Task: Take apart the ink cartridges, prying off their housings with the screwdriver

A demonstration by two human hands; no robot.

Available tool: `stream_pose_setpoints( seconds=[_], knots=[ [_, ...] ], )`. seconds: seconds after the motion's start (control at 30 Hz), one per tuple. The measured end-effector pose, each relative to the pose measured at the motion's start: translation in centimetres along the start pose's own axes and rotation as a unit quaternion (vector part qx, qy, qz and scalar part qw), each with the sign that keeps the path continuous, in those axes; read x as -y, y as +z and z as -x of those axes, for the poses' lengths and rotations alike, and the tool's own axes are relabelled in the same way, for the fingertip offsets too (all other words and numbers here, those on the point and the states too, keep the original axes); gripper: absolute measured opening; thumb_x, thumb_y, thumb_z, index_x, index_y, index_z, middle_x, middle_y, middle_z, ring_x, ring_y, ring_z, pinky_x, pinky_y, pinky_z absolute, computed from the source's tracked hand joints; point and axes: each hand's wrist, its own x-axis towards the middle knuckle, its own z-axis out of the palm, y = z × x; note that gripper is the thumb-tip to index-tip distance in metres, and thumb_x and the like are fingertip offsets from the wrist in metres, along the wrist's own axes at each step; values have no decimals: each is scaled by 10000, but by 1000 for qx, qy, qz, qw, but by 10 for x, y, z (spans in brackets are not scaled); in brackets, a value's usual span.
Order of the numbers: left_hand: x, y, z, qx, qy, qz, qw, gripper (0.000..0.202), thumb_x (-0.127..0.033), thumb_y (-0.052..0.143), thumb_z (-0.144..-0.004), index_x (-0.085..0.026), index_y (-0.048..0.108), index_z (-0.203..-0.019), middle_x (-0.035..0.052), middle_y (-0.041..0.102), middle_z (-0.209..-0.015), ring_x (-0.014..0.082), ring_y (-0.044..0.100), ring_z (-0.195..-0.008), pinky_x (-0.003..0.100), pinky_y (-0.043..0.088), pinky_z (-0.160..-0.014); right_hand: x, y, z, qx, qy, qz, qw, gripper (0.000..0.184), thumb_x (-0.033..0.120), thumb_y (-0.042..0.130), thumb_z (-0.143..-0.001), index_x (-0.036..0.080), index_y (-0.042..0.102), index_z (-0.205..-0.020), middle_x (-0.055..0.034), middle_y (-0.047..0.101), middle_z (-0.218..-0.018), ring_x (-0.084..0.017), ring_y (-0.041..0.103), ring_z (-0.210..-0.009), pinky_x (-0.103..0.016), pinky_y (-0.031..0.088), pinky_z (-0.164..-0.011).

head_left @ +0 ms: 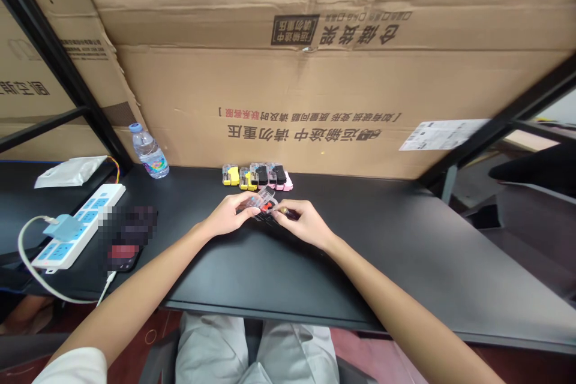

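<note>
— What colours does the row of small plastic ink cartridges (257,176) on the matt black tabletop (382,252) show?
— Yellow at the left, black in the middle, pink at the right.
— And the small clear plastic cartridge (264,201)?
— Transparent, with a red-orange spot.
— The long plastic power strip (85,219)?
— White, with pale blue sockets.
— The brown cardboard wall (315,90)?
— Black print, one line partly red.
— The clear plastic water bottle (148,152)?
— Blue cap, many-coloured label.

A small clear-plastic cartridge (263,199) with a red patch is held tilted just above the black desk (382,240), pinched between the left hand (227,216) and right hand (301,225).
</note>
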Motion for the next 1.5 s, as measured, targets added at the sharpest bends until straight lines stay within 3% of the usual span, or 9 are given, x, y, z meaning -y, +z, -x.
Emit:
stream_pose_setpoints(
  seconds=[0.13, 0.4, 0.57, 0.67, 0.8, 1.0, 1.27, 1.4, 1.5],
  knots=[
    [0, 1, 0, 2, 10, -23, 1000, 337, -407, 673, -998, -190, 710, -1255, 101, 805, -1214, 255, 794, -1053, 403, 619, -1018, 2, 3, 0, -38, -28, 42, 998, 376, 399, 647, -960, 184, 657, -651, 3, 607, -632, -130, 462, -586, -280, 396, -602],
    [3, -2, -1, -9, 17, -19, 1000, 353, -419, 680, -995, -191, 697, -1264, 102, 799, -1247, 255, 797, -1072, 408, 621, -1035, 6, 7, 2, -52, -40, 52, 997, 400, 374, 628, -977, 193, 605, -622, 7, 589, -616, -129, 459, -567, -283, 388, -590],
    [12, -19, -6, -75, -11, 11, 997, 462, -492, 750, -933, -167, 668, -1252, 147, 810, -1204, 279, 810, -1060, 408, 646, -973, -5, -16, -3, -16, -43, 72, 996, 385, 418, 613, -982, 196, 646, -670, 0, 597, -635, -147, 503, -597, -287, 406, -612],
    [20, -44, -7, -117, -56, -9, 992, 656, -521, 758, -911, -177, 570, -1437, 134, 828, -1116, 262, 829, -944, 363, 660, -858, -28, -40, -8, -71, -11, 143, 987, 393, 449, 598, -972, 203, 649, -669, -24, 644, -665, -168, 539, -630, -303, 417, -648],
    [29, -79, -3, -201, -146, -171, 954, 683, -467, 662, -971, -232, 470, -1583, 10, 802, -812, 179, 757, -604, 276, 602, -696, -65, -68, -13, -160, 147, 262, 940, 400, 486, 606, -924, 226, 628, -622, -56, 649, -609, -196, 541, -589, -326, 359, -592],
    [31, -99, 4, -205, -261, -386, 861, 413, -414, 603, -1007, -335, 648, -1410, 36, 825, -960, 252, 787, -916, 323, 566, -823, -83, -79, -15, -202, 175, 257, 929, 413, 538, 537, -968, 220, 795, -918, -114, 798, -879, -266, 703, -791, -324, 437, -675],
    [28, -100, 7, -187, -286, -454, 823, 484, -472, 518, -1043, -301, 615, -1486, 145, 797, -1168, 360, 746, -1107, 438, 543, -934, -72, -78, -11, -135, 150, 272, 941, 342, 472, 584, -938, 219, 778, -812, -89, 775, -770, -239, 684, -712, -318, 449, -658],
    [30, -101, 9, -191, -255, -525, 790, 506, -449, 504, -1048, -251, 609, -1503, 176, 706, -1302, 366, 690, -1193, 444, 531, -970, -76, -73, -11, -104, 150, 272, 945, 286, 403, 609, -919, 255, 832, -1020, -72, 830, -957, -264, 750, -876, -329, 513, -773],
    [30, -98, 8, -182, -177, -536, 805, 425, -396, 529, -1040, -244, 683, -1406, 150, 676, -1295, 334, 653, -1220, 421, 508, -1021, -82, -71, -12, -96, 157, 276, 943, 378, 410, 603, -944, 261, 805, -1226, -81, 834, -1047, -284, 764, -963, -358, 540, -837]
  ],
)
